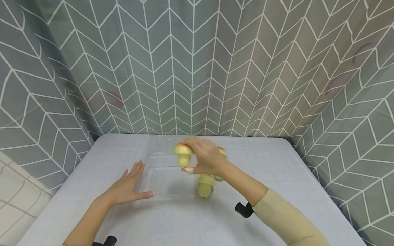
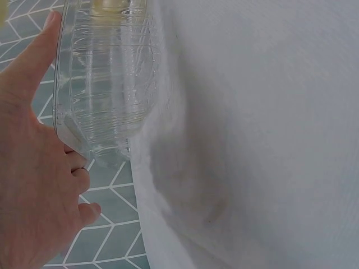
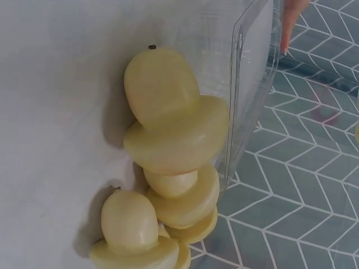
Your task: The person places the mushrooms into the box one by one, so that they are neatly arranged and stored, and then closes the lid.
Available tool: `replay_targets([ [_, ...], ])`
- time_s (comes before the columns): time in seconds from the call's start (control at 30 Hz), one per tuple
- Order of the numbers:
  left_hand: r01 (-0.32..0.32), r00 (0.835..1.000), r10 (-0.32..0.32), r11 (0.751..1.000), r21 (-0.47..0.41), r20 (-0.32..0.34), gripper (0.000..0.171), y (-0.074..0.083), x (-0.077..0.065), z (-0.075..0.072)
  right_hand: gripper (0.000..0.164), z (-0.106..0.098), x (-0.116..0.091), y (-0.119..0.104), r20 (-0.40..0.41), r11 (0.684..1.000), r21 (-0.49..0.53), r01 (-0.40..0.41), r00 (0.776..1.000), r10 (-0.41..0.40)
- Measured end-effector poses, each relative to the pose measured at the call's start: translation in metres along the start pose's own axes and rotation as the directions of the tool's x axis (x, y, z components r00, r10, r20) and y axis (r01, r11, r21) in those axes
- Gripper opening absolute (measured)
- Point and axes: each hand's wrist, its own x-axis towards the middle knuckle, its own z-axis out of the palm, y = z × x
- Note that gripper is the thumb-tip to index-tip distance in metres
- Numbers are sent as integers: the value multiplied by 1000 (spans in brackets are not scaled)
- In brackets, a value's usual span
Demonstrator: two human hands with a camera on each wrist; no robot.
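Note:
My right hand (image 1: 207, 156) grips a yellow mushroom-shaped piece (image 1: 183, 160) with a reddish top, its thumb below and fingers over the cap. The piece is held above a clear plastic clamshell box (image 1: 166, 181), whose lid lies folded back on the far side. At the box's left side is my left hand (image 1: 129, 188), thumb spread from the straight fingers; in the left wrist view its index finger lies along the rim. Similar mushroom-shaped pieces stand right of the box, one (image 1: 205, 186) near its front corner, others partly hidden behind my right forearm.
A white cloth covers the table (image 1: 261, 164). Behind and around it hangs a grey curtain (image 1: 191, 68) with white chevron lines. Black wrist mounts (image 1: 244, 210) show near both forearms. In the right wrist view several mushroom-shaped pieces (image 3: 162, 84) crowd beside the box wall.

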Motion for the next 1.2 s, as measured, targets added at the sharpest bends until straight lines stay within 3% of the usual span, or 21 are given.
replay_targets([
  [0.6,18,1000,-18,1000,-5,15,118,-1,0,2,77,24,33,-9,201,1000,12,-8,980,5],
  [0.7,15,1000,-15,1000,-6,15,117,0,-1,-1,76,29,41,-10,273,1000,11,-23,962,19],
  [0.9,15,1000,-14,1000,-20,19,117,2,-2,-4,76,42,55,-12,429,1000,-2,-19,903,18],
  [1.2,5,1000,-5,1000,-25,23,118,1,-1,-3,75,59,67,-15,500,1000,4,17,866,-16],
])
